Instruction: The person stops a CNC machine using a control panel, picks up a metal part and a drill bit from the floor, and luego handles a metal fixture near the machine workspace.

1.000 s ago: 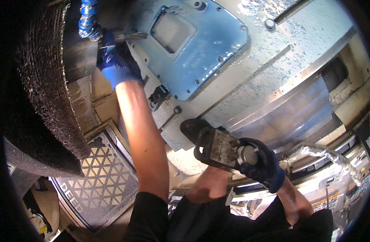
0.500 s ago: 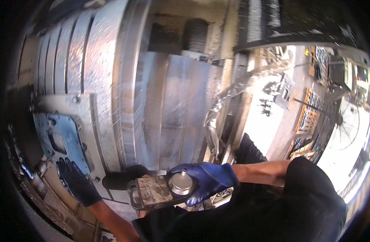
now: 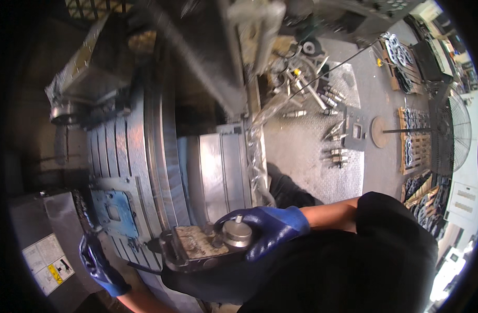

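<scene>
My right hand (image 3: 273,229), in a blue coated glove, is wrapped round the side of a handheld machine control pendant (image 3: 201,242). The pendant has a worn, dirty face, and a round silver dial (image 3: 236,232) with a small knob is next to my fingers. My left hand (image 3: 99,263), also gloved, is raised with fingers partly curled and apart, and nothing shows in it. It is just below a blue plate (image 3: 114,212) with a rectangular opening, which lies on the slotted metal machine table (image 3: 116,151). Some left fingertips are hard to make out.
A dark spindle head (image 3: 67,112) hangs over the table's far end. On the right, metal tool holders (image 3: 335,156) stand on a textured sheet, past a plastic-wrapped hose (image 3: 257,156). A large fan (image 3: 452,130) and pallets of parts (image 3: 416,138) are farther right. A labelled panel (image 3: 48,263) is at left.
The view has swung, bringing the spindle head, tool holders and labelled panel into sight. My left hand has left the blue plate's edge and its fingers have curled. My right hand keeps the pendant.
</scene>
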The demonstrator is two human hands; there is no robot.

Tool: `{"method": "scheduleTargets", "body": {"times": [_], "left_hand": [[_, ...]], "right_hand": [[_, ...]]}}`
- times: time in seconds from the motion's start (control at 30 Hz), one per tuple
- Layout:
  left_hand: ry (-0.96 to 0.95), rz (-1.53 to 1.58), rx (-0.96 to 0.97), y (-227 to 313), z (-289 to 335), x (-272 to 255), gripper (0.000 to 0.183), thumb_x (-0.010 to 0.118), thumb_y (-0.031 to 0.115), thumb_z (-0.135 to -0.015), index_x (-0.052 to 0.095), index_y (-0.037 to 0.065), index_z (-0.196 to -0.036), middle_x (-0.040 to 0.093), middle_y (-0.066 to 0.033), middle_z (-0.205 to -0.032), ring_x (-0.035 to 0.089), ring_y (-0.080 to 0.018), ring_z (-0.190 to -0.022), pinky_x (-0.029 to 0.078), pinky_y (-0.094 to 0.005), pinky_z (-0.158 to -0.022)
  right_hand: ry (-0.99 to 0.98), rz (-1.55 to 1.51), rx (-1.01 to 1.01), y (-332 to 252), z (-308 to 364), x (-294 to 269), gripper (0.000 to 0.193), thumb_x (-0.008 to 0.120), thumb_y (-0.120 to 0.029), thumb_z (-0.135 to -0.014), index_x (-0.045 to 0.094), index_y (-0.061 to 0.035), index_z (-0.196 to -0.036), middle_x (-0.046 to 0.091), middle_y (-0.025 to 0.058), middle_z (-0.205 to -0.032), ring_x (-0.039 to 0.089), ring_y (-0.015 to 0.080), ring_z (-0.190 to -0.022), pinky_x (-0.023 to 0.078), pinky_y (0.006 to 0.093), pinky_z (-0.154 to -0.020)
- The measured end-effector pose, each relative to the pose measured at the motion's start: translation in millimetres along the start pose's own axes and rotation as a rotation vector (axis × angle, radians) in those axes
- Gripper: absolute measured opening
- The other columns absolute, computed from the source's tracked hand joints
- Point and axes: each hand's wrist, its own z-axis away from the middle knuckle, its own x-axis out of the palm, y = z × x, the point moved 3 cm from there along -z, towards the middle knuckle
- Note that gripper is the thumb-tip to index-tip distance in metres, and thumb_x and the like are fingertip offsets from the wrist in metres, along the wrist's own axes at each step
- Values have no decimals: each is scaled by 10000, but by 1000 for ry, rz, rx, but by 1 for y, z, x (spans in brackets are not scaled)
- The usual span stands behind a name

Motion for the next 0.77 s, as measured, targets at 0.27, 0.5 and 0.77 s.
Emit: {"method": "scheduleTargets", "body": {"times": [0.27,0.5,0.77], "left_hand": [[-301,249,87,161,21,-21,611,595,386,-968,444,17,-1431,492,-145,-1435,457,-274,-1313,370,-377,-1102],[-553,-155,399,269,-6,29,366,542,166,-961,595,55,-1306,551,-182,-1371,507,-281,-1275,321,-414,-1131],[-481,180,522,309,-29,119,326,698,164,-857,657,39,-1155,688,-169,-1112,649,-317,-1067,474,-393,-965]], "right_hand": [[25,-109,-172,-109,75,-5,883,843,-413,-772,421,12,-1421,560,119,-1335,514,217,-1245,408,368,-1066],[146,-251,-214,-133,109,-4,840,835,-381,-786,438,1,-1421,543,115,-1367,491,216,-1274,376,367,-1084],[387,-82,-418,-133,140,-40,897,812,-362,-814,333,-60,-1510,480,124,-1472,431,246,-1362,284,377,-1159]]}}
